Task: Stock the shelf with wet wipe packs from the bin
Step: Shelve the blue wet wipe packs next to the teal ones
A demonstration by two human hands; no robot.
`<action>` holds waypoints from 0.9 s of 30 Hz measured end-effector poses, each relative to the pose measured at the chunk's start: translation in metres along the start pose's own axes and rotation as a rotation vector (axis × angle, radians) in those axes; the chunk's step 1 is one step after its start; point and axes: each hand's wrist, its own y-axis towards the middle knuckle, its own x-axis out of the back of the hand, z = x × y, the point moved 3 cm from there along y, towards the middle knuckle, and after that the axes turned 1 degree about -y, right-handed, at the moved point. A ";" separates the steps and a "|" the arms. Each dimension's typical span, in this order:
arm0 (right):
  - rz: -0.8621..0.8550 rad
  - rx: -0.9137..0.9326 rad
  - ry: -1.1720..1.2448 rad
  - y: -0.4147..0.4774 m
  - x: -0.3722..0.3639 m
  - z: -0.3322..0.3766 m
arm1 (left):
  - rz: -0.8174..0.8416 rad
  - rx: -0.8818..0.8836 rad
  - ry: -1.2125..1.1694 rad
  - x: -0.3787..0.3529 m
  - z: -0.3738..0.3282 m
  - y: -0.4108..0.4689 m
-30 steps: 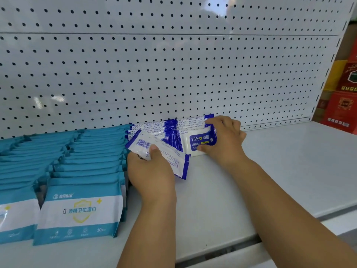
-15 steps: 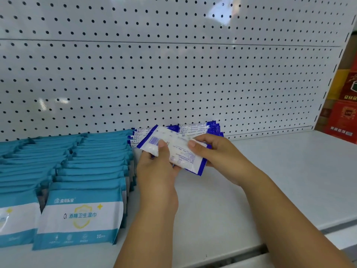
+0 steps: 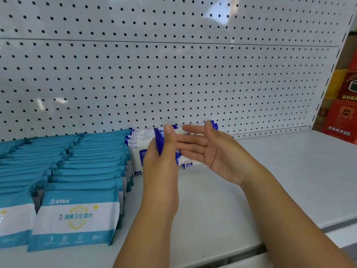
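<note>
My left hand [image 3: 161, 157] grips a dark-blue-and-white wet wipe pack [image 3: 160, 141], turned almost edge-on, just in front of a short row of the same blue packs [image 3: 139, 138] standing against the pegboard. My right hand [image 3: 210, 149] is beside it with straight fingers pointing left, touching the pack's right side. Part of the row is hidden behind both hands. The bin is not in view.
Two long rows of teal-and-white wipe packs [image 3: 77, 215] fill the left of the white shelf [image 3: 270, 180]. A white pegboard [image 3: 173, 74] forms the back wall. Red boxes [image 3: 343, 117] stand beyond the shelf's right end. The shelf's front edge [image 3: 251, 250] runs below my forearms.
My left hand lifted one blue pack from the row and turned it upright. My right hand left the row, pinched the pack's end, then straightened its fingers against it.
</note>
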 end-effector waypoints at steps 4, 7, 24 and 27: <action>-0.171 0.104 0.180 0.000 0.010 0.011 | -0.186 -0.031 -0.196 0.006 -0.004 0.001; -0.362 0.101 0.096 0.002 0.024 0.009 | -0.256 -0.018 -0.344 0.013 -0.003 0.006; -0.434 -0.025 -0.011 0.006 0.029 -0.009 | -0.090 0.062 0.206 0.011 0.022 0.009; -0.345 -0.039 0.017 0.006 0.026 -0.010 | -0.089 0.010 0.382 0.015 0.025 0.009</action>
